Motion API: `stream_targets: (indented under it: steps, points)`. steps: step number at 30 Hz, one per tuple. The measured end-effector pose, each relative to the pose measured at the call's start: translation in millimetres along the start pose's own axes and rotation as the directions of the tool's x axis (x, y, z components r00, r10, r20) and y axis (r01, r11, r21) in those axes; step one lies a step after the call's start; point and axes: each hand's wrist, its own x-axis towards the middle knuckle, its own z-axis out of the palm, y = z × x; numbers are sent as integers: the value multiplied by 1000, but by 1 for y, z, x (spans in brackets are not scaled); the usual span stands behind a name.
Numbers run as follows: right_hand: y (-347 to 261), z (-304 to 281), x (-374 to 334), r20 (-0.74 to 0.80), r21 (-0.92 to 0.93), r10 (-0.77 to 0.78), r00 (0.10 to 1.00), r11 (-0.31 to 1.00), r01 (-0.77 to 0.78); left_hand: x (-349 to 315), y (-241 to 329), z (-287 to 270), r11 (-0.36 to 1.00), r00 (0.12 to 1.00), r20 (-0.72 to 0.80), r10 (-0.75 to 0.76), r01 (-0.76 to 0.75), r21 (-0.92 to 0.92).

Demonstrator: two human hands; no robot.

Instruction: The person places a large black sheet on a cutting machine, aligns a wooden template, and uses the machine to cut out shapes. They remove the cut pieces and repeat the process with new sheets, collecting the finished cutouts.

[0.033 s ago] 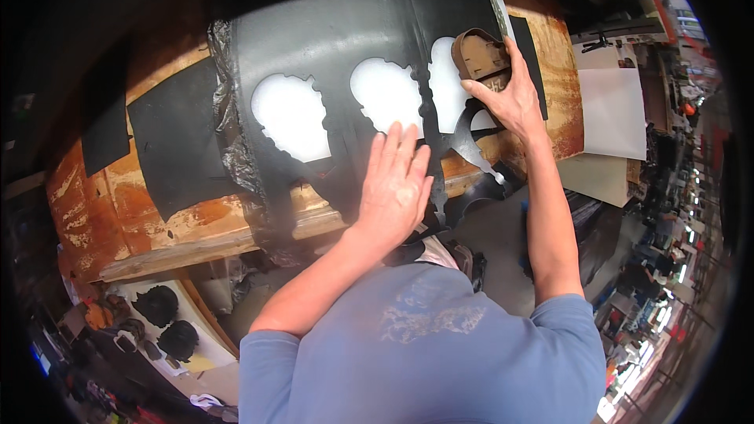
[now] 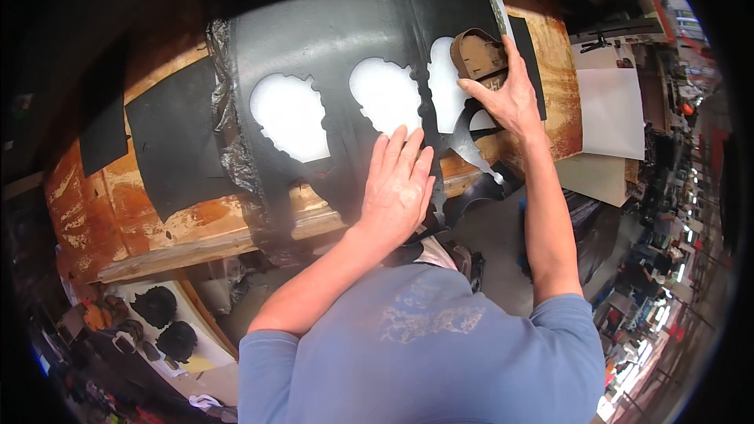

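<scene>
Pressing flat, the left hand (image 2: 397, 184) lies open, fingers spread, on the black sheet (image 2: 338, 43) below its middle cutout (image 2: 385, 94). At two o'clock from it, the right hand (image 2: 506, 94) rests open on a brown template (image 2: 475, 55) laid on the sheet's right part. Another cutout (image 2: 290, 116) lies at nine o'clock. Nothing differs from the earlier frame. A black offcut (image 2: 169, 145) lies left on the worn wooden bench (image 2: 188, 220); white boards (image 2: 609, 114) stand right, in a cluttered workshop.
</scene>
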Motion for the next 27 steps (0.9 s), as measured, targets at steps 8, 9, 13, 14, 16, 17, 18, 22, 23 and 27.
stream_targets:
  steps: [8, 9, 13, 14, 16, 17, 18, 22, 23, 27]
  points:
    - [-4, 6, 2, -19, -100, 9, 1000, 995, -11, 14, -8, 12, 979, 996, 38, 78, -84, 188]
    - [-4, 3, 1, -14, -96, -1, 1000, 995, -1, 12, -8, 13, 982, 995, 79, 58, -71, 172]
    - [-17, -9, -1, 46, -59, -89, 995, 994, 92, 0, -3, 15, 987, 988, 152, 42, -65, 148]
    - [-25, -11, -3, 80, -61, -106, 991, 992, 111, -5, 1, 15, 987, 988, 145, 53, -74, 145]
    - [-46, -13, -2, 147, 5, -252, 957, 967, 254, -14, 6, 14, 991, 987, 153, 41, -61, 122]
    - [-58, -12, 3, 184, 30, -340, 922, 940, 341, -17, 8, 14, 993, 990, 130, 58, -70, 90]
    - [-72, -11, 6, 225, 48, -380, 897, 924, 380, -20, 10, 15, 997, 988, 148, 49, -58, 59]
    - [-133, 8, 45, 352, 151, -753, 556, 632, 760, -31, 7, 17, 992, 993, 50, 103, -99, -72]
    - [-149, 13, 56, 390, 161, -802, 452, 543, 824, -33, 5, 16, 989, 994, 42, 104, -99, -114]
    - [-198, 47, 85, 454, 92, -884, 108, 167, 982, -32, 0, -7, 951, 973, 200, 114, -48, -307]
